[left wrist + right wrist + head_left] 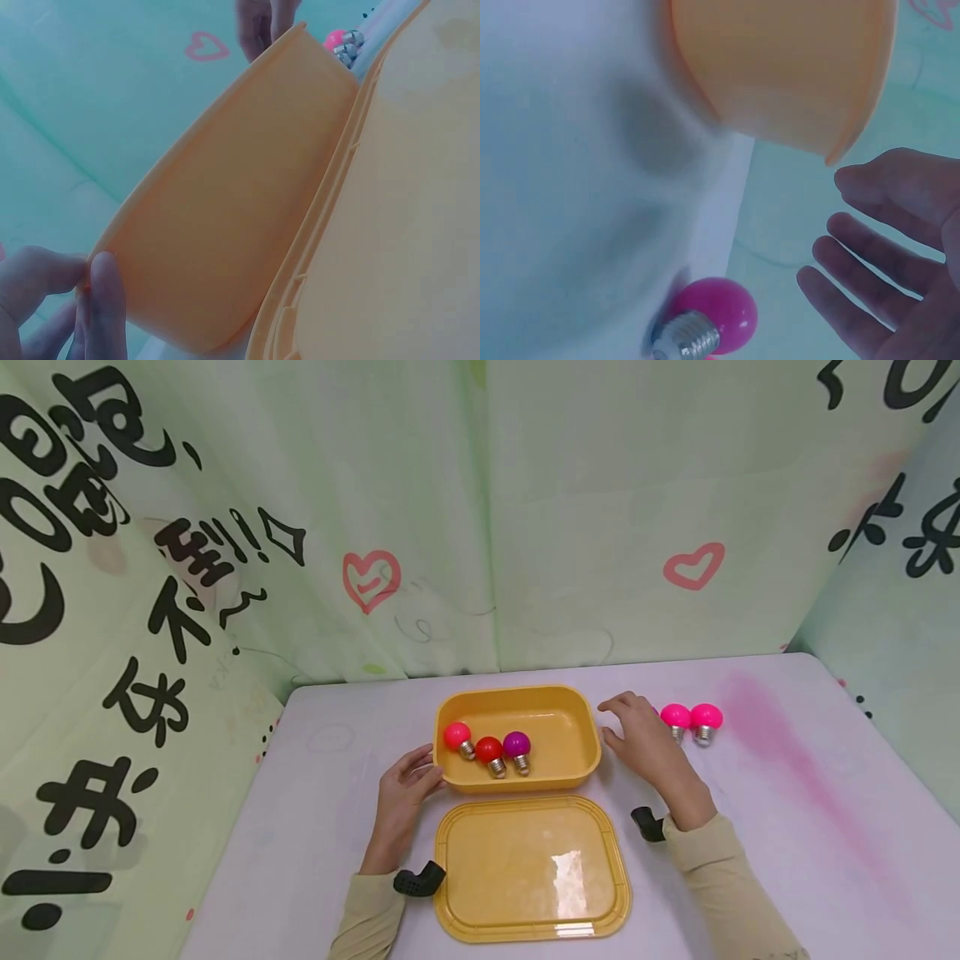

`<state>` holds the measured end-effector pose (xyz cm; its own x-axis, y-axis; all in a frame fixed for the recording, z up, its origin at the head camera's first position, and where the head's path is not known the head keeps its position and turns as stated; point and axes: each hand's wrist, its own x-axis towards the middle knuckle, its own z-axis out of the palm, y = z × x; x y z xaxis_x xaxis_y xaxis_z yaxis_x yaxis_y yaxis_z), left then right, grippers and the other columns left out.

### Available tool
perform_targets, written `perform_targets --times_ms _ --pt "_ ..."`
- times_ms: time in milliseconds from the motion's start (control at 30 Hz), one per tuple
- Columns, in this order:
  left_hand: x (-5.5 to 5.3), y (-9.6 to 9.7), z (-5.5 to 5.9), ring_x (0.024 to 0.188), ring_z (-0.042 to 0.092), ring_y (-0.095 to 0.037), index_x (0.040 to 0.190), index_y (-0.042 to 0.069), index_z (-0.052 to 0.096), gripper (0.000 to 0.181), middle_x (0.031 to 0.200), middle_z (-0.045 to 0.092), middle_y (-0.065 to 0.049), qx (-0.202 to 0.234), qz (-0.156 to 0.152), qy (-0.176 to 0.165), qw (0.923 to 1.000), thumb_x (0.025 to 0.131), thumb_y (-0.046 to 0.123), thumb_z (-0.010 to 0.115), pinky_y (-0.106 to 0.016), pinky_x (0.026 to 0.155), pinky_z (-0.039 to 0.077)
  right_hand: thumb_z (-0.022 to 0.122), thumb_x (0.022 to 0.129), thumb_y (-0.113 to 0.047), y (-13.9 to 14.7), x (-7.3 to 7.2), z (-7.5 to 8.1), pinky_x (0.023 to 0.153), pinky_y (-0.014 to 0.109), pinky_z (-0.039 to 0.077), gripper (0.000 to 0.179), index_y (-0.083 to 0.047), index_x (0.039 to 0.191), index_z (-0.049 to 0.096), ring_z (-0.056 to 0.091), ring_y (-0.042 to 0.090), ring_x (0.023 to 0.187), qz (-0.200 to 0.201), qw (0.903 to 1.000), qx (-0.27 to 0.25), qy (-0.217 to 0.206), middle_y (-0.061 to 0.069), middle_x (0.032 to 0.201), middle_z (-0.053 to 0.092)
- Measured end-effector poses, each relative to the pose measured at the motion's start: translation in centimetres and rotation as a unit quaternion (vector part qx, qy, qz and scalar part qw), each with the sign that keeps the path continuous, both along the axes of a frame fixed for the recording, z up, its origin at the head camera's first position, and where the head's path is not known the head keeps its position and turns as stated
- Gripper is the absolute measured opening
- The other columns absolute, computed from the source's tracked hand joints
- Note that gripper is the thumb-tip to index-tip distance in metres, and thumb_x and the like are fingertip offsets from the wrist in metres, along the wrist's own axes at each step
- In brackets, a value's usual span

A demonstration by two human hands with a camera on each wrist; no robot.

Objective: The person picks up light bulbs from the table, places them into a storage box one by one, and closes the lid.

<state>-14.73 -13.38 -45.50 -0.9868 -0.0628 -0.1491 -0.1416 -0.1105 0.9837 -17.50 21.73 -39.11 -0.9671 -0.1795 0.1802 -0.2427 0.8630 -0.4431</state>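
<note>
A yellow plastic box (555, 772) stands on the table, holding a pink bulb (456, 735), a red bulb (490, 749) and a purple bulb (517, 744). My left hand (403, 797) pinches the box's left rim between thumb and fingers, as the left wrist view also shows. Off the box's right end, my right hand (647, 742) hovers with loosely bent, spread fingers and nothing in them. In the right wrist view its thumb is close to the box rim, and a magenta bulb (731, 311) lies below the fingers.
In front of the box lies a yellow lid (510, 868), flat on the white table (300, 843). Two pink bulbs (707, 717) lie right of my right hand, with another partly hidden behind it. A printed curtain (570, 527) hangs behind the table and on both sides.
</note>
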Motion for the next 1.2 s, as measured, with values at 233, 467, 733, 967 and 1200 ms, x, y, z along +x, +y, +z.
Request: perform_targets --times_ms 233,467,733,967,1200 --pt "0.0 -0.1 0.0 0.098 0.065 -0.022 0.132 0.005 0.059 0.042 0.126 0.058 -0.019 0.009 0.002 -0.001 1.0 0.091 0.006 0.07 -0.028 0.082 0.06 0.068 0.089 -0.006 1.0 -0.4 -0.6 0.098 0.057 0.05 0.034 0.008 0.12 0.063 0.048 0.045 0.117 -0.028 0.9995 0.012 -0.01 0.028 0.123 0.055" --pt "0.0 0.1 0.1 0.101 0.065 -0.024 0.133 0.006 0.059 0.043 0.127 0.058 -0.018 0.002 0.006 -0.013 0.9999 0.091 0.007 0.07 -0.026 0.082 0.06 0.069 0.089 -0.008 1.7 -1.0 -1.1 0.098 0.059 0.049 0.04 0.011 0.123 0.058 0.045 0.048 0.118 -0.056 0.9982 0.008 -0.019 0.031 0.127 0.05" --pt "-0.1 0.1 0.0 0.105 0.064 -0.029 0.134 0.006 0.058 0.043 0.129 0.058 -0.019 -0.001 0.001 -0.008 1.0 0.092 0.006 0.069 -0.025 0.083 0.059 0.069 0.09 -0.008 2.1 -1.4 -1.4 0.098 0.059 0.049 0.044 0.01 0.127 0.056 0.041 0.049 0.123 -0.073 0.9965 0.01 -0.039 0.032 0.129 0.048" --pt "0.0 0.1 0.0 0.106 0.064 -0.029 0.135 0.008 0.057 0.044 0.13 0.058 -0.018 -0.01 -0.002 -0.008 0.9999 0.093 0.008 0.069 -0.025 0.083 0.059 0.069 0.089 -0.005 2.4 -1.7 -1.4 0.097 0.059 0.05 0.043 0.011 0.126 0.056 0.041 0.049 0.122 -0.082 0.9958 0.014 -0.039 0.033 0.128 0.048" --pt "-0.2 0.1 0.0 0.104 0.065 -0.028 0.133 0.007 0.059 0.044 0.128 0.058 -0.019 0.001 0.003 -0.013 0.9999 0.091 0.006 0.07 -0.025 0.082 0.06 0.071 0.088 -0.003 2.6 -1.8 -1.5 0.095 0.059 0.051 0.042 0.01 0.126 0.058 0.046 0.049 0.117 -0.079 0.995 0.014 -0.06 0.033 0.126 0.05"
